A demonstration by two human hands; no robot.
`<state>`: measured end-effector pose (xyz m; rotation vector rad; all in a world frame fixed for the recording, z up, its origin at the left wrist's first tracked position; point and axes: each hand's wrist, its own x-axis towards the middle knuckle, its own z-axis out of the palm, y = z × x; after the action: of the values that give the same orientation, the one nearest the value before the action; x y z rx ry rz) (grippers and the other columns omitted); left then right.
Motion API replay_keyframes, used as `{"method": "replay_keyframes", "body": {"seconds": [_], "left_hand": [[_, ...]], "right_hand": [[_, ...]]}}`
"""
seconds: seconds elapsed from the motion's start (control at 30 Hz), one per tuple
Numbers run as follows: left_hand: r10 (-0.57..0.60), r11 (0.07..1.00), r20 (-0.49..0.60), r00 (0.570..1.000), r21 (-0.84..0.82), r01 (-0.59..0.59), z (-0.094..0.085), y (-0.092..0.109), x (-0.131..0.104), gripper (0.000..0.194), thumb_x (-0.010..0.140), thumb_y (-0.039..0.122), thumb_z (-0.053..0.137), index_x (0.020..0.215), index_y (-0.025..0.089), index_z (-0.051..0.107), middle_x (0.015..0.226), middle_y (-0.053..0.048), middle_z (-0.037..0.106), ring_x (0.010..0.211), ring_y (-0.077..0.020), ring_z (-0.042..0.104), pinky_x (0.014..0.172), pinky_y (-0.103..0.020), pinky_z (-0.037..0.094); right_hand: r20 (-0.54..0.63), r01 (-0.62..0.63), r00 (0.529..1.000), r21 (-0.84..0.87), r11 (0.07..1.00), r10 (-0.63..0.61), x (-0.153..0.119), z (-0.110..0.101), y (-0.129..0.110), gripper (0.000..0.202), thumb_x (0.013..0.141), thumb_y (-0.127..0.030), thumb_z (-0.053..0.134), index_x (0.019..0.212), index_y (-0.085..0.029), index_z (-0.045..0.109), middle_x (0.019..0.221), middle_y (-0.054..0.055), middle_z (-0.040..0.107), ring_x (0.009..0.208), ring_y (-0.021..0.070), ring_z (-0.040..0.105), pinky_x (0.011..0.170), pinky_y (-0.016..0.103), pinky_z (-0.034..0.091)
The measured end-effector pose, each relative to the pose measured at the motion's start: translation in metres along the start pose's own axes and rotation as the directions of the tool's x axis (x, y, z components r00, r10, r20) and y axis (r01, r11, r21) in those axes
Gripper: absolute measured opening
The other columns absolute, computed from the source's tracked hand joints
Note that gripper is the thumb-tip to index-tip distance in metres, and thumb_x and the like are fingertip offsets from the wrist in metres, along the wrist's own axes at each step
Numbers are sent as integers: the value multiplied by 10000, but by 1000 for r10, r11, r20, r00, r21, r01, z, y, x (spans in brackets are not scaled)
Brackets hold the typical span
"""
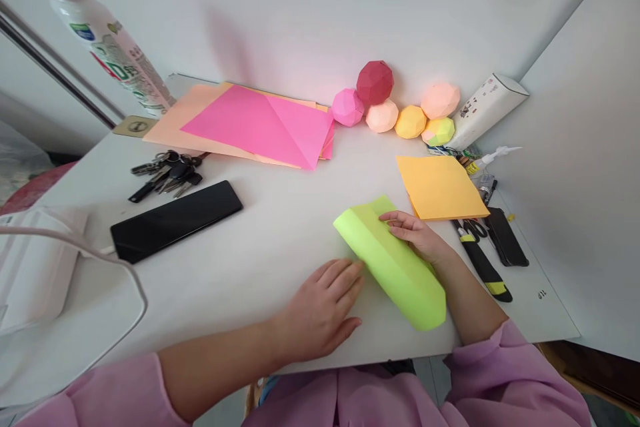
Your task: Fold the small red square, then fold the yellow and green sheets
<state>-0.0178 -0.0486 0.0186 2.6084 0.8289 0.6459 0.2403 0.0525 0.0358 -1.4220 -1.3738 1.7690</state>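
Note:
A lime-green sheet of paper [395, 267] lies on the table in front of me, bent over on itself in a loose, rounded fold. My right hand [417, 237] grips its right side, fingers curled onto the upper layer. My left hand [325, 310] lies low over the table, fingers stretched out and thumb apart. Its fingertips reach the paper's left edge; whether they press on it I cannot make out. That hand holds nothing.
Yellow paper [443, 187], scissors [475, 230] and a box cutter [483, 267] lie right. Behind are faceted paper balls [375, 82] and pink sheets [265, 120]. Keys [173, 170], a black phone [177, 220], a white cable [143, 287] and a bottle [115, 47] are left.

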Motion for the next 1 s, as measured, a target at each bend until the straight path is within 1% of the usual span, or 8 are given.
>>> {"method": "replay_keyframes", "body": {"seconds": [0.13, 0.23, 0.3, 0.37, 0.6, 0.83, 0.93, 1.0], "left_hand": [[-308, 888, -29, 951, -366, 277, -7, -5, 3, 408, 928, 346, 424, 1257, 125, 520, 1126, -162, 637, 918, -245, 632, 794, -399, 531], [-492, 540, 176, 852, -707, 458, -13, -9, 8, 474, 930, 464, 416, 1293, 167, 491, 1046, -102, 667, 657, -157, 629, 563, -292, 527], [-508, 296, 299, 808, -821, 489, -14, -11, 11, 564, 894, 540, 464, 1321, 172, 467, 1084, -103, 662, 706, -165, 651, 561, -283, 531], [-502, 162, 347, 792, -862, 481, -14, -13, 14, 643, 839, 577, 545, 1321, 160, 465, 1095, -115, 662, 810, -198, 669, 635, -306, 549], [-563, -44, 400, 723, -888, 458, -9, -18, 15, 756, 748, 560, 687, 1314, 145, 404, 1114, -135, 666, 908, -246, 683, 748, -386, 573], [-572, -27, 372, 732, -900, 436, -14, -24, 20, 545, 758, 582, 662, 1095, 166, 561, 1096, -100, 686, 971, -261, 667, 820, -419, 556], [-638, 119, 253, 727, -900, 418, -15, -32, 20, 510, 784, 607, 608, 1052, 174, 584, 1020, -88, 701, 918, -254, 669, 810, -414, 547], [-723, 326, 44, 689, -858, 397, -19, -41, 16, 469, 842, 596, 532, 1041, 174, 580, 973, -86, 701, 889, -239, 661, 782, -384, 545]], "right_hand": [[35, 70, 997, 17, 997, -70, 1, 0, 1, 378, 710, -376, 742, 1020, -199, 617, 720, -30, 589, 654, 110, 561, 641, 237, 458], [45, 131, 991, -30, 991, -130, -4, 5, -1, 372, 716, -391, 744, 1003, -195, 611, 664, -48, 565, 630, 107, 552, 665, 255, 460], [87, 166, 983, -43, 985, -162, -8, 10, -1, 391, 730, -403, 738, 1030, -199, 592, 749, -21, 623, 696, 124, 594, 723, 288, 481], [164, 202, 968, -46, 978, -192, -12, 16, 0, 405, 770, -413, 707, 1085, -205, 561, 912, 29, 670, 822, 152, 630, 796, 332, 494], [244, 395, 914, -363, 844, -323, -21, 37, 5, 366, 853, -376, 613, 1186, -232, 559, 1222, 76, 581, 1128, 204, 549, 976, 400, 434], [451, 593, 800, -486, 642, -396, -40, 62, 7, 750, 877, -457, 571, 1488, -204, 218, 1442, 158, 396, 1329, 259, 377, 1063, 427, 370], [381, 673, 736, -503, 543, -559, -37, 62, 10, 680, 913, -437, 519, 1480, -212, 221, 1386, 147, 467, 1315, 245, 398, 1059, 427, 381], [295, 714, 664, -521, 467, -687, -32, 60, 11, 572, 935, -380, 487, 1445, -228, 277, 1285, 123, 554, 1263, 229, 454, 1054, 437, 386]]}}
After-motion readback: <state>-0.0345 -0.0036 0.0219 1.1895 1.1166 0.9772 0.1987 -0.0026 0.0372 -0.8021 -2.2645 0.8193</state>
